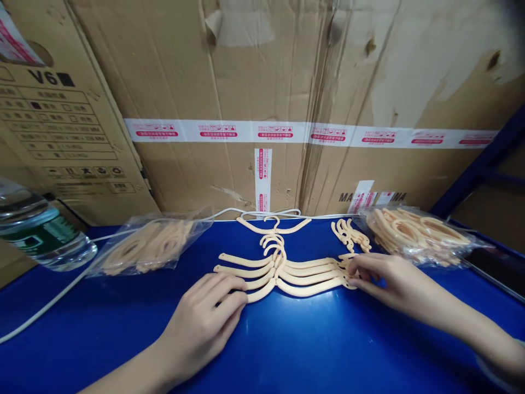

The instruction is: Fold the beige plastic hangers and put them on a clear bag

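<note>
Several cream plastic folding hangers lie overlapped in a row on the blue table, their hooks pointing away from me. My left hand (209, 314) has thumb and fingers closed on the left arm of the nearest hanger (309, 290). At that hanger's right end, my right hand (389, 279) pinches a small end piece (349, 282); its fingertips partly hide the joint. Behind the row is a separate hanger (301, 225) with its arms spread. Small loose cream pieces (350, 234) lie in a heap beyond my right hand.
Clear bags of cream parts lie on both sides, a left bag (150, 246) and a right bag (418, 235). A water bottle (41, 230) stands at left near a white cable (49, 313). Cardboard (229, 175) walls the table's back. A dark flat object (498, 271) lies far right.
</note>
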`<state>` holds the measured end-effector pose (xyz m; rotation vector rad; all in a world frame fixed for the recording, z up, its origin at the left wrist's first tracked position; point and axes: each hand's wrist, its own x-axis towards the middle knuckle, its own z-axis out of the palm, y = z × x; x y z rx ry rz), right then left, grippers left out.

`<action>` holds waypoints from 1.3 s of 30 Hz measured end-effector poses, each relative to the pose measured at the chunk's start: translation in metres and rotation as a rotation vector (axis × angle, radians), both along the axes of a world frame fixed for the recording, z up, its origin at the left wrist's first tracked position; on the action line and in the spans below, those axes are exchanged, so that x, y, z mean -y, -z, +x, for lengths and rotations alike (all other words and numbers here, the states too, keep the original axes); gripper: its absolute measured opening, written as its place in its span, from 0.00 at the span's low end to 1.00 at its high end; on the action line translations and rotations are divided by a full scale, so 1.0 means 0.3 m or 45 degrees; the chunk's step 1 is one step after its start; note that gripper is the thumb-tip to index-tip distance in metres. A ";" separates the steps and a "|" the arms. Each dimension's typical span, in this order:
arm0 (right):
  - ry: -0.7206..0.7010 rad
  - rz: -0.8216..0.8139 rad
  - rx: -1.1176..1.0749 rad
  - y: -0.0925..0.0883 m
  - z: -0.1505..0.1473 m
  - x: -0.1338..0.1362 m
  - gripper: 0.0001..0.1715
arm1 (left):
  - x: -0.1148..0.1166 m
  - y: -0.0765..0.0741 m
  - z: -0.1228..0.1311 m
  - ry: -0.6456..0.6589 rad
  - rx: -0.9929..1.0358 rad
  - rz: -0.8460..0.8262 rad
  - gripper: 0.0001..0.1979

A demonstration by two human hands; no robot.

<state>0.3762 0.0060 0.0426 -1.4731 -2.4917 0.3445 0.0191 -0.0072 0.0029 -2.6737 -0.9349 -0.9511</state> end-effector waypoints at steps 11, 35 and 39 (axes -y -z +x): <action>-0.053 0.047 -0.021 0.027 -0.023 0.002 0.13 | 0.017 -0.029 0.011 0.126 -0.003 0.120 0.09; -0.117 0.344 -0.038 -0.024 -0.113 -0.150 0.11 | -0.227 -0.164 -0.013 -0.239 -0.454 -0.148 0.13; -0.131 0.309 0.137 -0.008 -0.155 -0.312 0.18 | -0.375 -0.158 0.057 -0.217 -0.576 -0.176 0.13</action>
